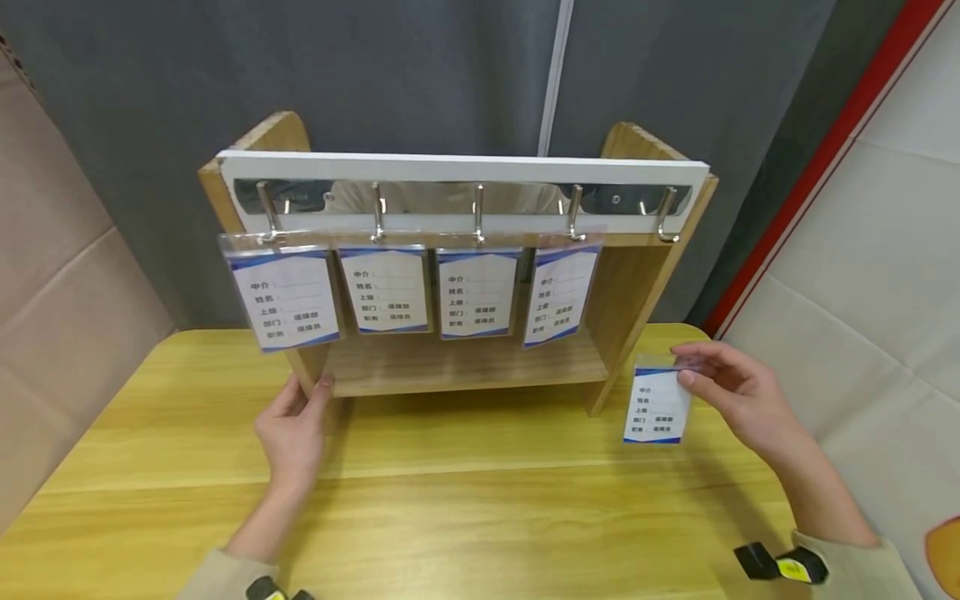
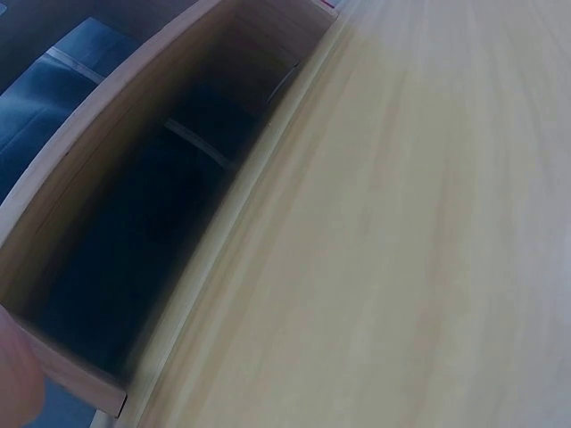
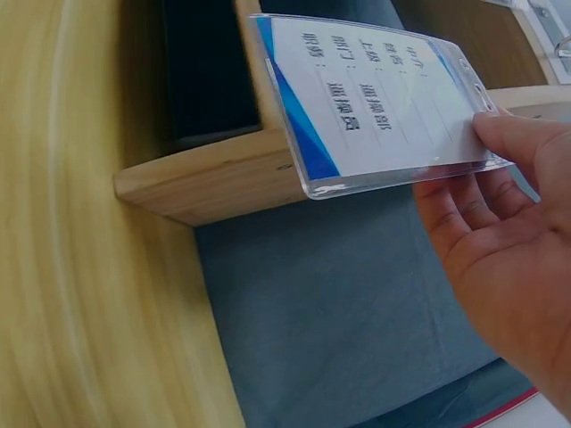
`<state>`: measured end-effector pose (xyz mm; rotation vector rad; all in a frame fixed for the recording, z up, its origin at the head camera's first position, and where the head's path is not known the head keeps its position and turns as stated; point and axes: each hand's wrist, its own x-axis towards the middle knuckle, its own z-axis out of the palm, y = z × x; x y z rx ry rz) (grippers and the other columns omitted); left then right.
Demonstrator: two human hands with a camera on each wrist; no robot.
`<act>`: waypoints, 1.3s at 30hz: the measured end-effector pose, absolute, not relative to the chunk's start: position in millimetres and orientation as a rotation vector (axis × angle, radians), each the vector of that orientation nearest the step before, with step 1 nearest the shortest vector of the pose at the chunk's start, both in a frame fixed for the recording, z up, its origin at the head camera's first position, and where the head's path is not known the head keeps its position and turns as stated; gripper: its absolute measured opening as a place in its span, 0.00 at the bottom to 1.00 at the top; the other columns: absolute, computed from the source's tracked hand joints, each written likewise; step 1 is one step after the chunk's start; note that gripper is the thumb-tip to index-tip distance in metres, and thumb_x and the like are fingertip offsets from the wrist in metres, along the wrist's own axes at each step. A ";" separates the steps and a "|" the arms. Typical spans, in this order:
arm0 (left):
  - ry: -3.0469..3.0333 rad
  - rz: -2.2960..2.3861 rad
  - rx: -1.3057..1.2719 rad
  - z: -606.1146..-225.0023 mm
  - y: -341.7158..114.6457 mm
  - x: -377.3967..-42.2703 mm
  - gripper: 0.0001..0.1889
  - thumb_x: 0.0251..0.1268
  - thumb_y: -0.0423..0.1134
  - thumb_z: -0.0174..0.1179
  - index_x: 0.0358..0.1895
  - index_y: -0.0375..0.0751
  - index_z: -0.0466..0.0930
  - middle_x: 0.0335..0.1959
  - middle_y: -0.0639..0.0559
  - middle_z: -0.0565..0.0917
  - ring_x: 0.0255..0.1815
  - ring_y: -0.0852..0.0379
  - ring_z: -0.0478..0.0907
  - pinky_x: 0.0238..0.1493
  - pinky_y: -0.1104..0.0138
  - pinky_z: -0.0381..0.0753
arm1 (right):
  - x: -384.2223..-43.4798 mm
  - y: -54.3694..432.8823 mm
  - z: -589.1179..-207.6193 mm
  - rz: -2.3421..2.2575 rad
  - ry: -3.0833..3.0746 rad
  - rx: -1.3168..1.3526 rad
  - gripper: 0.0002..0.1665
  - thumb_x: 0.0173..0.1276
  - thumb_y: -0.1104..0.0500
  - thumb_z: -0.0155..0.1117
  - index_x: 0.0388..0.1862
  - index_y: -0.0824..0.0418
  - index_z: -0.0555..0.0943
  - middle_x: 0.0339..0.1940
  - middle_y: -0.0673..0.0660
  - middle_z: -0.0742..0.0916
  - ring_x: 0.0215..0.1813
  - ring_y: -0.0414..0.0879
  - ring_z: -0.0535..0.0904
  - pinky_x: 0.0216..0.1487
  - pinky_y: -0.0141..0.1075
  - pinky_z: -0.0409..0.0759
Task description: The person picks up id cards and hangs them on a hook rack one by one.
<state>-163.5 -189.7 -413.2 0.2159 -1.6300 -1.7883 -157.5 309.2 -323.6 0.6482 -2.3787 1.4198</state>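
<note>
A wooden rack (image 1: 465,367) stands on the table, with a white hook rail (image 1: 465,158) across its top. My left hand (image 1: 291,429) grips the lower front of the rack's left side panel; only a fingertip (image 2: 16,374) shows in the left wrist view. Right of the rack, my right hand (image 1: 738,396) pinches the top edge of a clear-sleeved badge (image 1: 654,408) between thumb and fingers. Blue corners and printed lines face out on this badge (image 3: 375,98) in the right wrist view. Similar badges (image 1: 393,292) hang from the rail's hooks, and the rightmost hook (image 1: 667,215) carries none.
Yellow wood-grained table (image 1: 465,517) spreads in front of the rack. Behind stands a grey cloth partition (image 1: 420,75). A pale padded wall (image 1: 870,275) with a red strip rises on the right, and a beige panel (image 1: 67,292) on the left.
</note>
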 end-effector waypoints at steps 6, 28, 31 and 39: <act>-1.637 -1.790 0.228 -413.5 -189.1 -163.2 0.17 0.66 0.26 0.66 0.58 0.33 0.84 0.53 0.35 0.82 0.45 0.71 0.85 0.48 0.76 0.85 | -158.4 304.1 -313.8 1.513 -2.239 0.704 0.19 0.71 0.79 0.57 0.59 0.74 0.78 0.44 0.49 0.86 0.42 0.41 0.80 0.42 0.22 0.83; -1.639 -1.775 0.231 -413.3 -188.6 -163.1 0.17 0.66 0.25 0.66 0.57 0.33 0.84 0.51 0.36 0.83 0.43 0.71 0.86 0.48 0.76 0.85 | -169.3 275.5 -283.1 1.641 -1.931 0.744 0.21 0.70 0.79 0.58 0.61 0.75 0.78 0.44 0.57 0.84 0.41 0.46 0.78 0.42 0.22 0.83; -1.638 -1.770 0.219 -413.3 -188.5 -163.2 0.16 0.66 0.25 0.66 0.56 0.32 0.84 0.51 0.36 0.83 0.43 0.70 0.86 0.48 0.76 0.85 | -168.2 271.8 -277.1 1.657 -1.878 0.742 0.19 0.69 0.80 0.59 0.59 0.78 0.77 0.45 0.58 0.85 0.41 0.47 0.78 0.42 0.23 0.83; -1.648 -1.781 0.233 -413.4 -189.3 -162.5 0.16 0.66 0.26 0.66 0.57 0.33 0.85 0.50 0.39 0.84 0.43 0.71 0.86 0.47 0.76 0.85 | -168.4 261.5 -261.4 1.670 -1.725 0.811 0.18 0.67 0.83 0.57 0.56 0.80 0.79 0.46 0.60 0.86 0.41 0.49 0.79 0.44 0.24 0.84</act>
